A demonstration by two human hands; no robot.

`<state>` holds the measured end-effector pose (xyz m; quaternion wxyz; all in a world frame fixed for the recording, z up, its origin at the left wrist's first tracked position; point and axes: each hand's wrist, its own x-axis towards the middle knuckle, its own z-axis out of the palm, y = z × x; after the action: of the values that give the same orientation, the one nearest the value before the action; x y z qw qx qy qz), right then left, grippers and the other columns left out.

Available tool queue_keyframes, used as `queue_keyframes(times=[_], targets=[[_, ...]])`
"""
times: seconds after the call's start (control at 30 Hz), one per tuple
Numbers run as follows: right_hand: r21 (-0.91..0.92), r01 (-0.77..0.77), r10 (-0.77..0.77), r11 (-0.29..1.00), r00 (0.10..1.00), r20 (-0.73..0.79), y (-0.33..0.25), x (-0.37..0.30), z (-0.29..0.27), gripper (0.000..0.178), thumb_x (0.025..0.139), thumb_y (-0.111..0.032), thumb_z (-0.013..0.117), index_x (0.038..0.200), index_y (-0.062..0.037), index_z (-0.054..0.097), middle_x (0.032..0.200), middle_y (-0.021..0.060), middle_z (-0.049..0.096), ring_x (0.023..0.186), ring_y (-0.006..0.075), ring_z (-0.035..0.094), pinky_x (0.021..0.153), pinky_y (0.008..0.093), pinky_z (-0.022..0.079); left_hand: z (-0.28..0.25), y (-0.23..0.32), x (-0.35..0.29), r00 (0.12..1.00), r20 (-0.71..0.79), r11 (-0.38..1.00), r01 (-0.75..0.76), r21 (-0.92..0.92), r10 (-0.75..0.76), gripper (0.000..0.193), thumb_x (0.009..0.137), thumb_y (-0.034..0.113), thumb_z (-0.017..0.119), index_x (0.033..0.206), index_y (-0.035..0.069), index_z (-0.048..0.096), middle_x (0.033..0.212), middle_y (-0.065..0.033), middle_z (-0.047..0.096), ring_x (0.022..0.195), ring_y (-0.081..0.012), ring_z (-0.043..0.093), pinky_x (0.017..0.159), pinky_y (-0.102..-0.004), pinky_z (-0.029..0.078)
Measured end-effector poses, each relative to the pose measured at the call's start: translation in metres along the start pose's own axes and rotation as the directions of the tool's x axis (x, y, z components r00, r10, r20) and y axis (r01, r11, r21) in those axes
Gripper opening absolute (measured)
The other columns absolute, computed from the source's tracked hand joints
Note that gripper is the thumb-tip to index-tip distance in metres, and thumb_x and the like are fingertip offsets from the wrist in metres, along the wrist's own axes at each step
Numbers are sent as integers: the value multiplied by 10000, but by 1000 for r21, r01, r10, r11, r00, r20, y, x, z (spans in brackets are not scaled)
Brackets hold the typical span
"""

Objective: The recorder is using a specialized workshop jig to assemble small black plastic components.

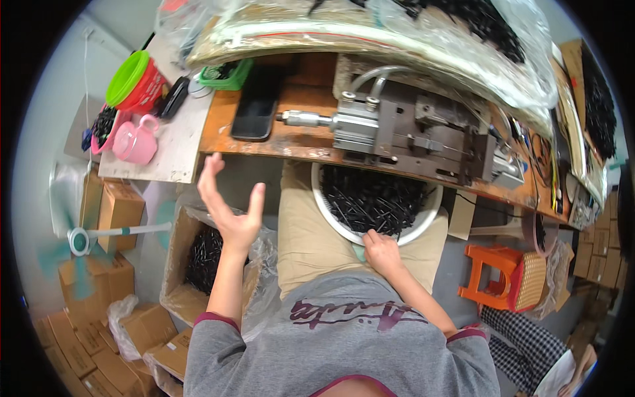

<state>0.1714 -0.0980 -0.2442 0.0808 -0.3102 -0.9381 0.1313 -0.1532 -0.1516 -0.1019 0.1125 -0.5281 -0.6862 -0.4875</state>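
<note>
My left hand [233, 210] is raised to the left of my lap, with thumb and fingers spread and nothing between them. A round white basin [325, 218] rests on my lap, partly under the table edge. It holds many thin black plastic-looking pieces [370, 198]. At the basin's near rim is my right hand [382, 253], its fingers curled together against the rim and the pieces. Whatever the fingertips pinch is too small to make out. A pale green patch shows beside that hand, below the rim.
A metal clamping fixture with an air cylinder [357, 129] sits on the wooden table [301, 149], beside a black phone [254, 118]. Left stand a pink mug [137, 140], a fan [79, 242] and a carton of black pieces [205, 261]. An orange stool [493, 276] is at right.
</note>
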Motion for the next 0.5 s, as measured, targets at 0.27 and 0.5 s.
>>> queue_keyframes(times=[0.27,0.5], targets=[[-24,91,-88,996,991,105,19,-31,3,90,788,-106,627,858,-52,612,838,95,552,623,250,663,536,378,538,50,68,18,904,59,870,-387,-306,423,821,730,60,826,1450,31,433,1335,-187,624,1194,-300,591,1070,-477,367],[236,163,-139,958,984,-115,7,5,-100,158,771,-126,754,886,-69,662,806,76,629,760,254,688,651,381,558,63,114,100,821,78,804,-527,-275,565,304,785,74,772,1086,96,732,1110,-54,718,1061,-253,647,995,-423,429]])
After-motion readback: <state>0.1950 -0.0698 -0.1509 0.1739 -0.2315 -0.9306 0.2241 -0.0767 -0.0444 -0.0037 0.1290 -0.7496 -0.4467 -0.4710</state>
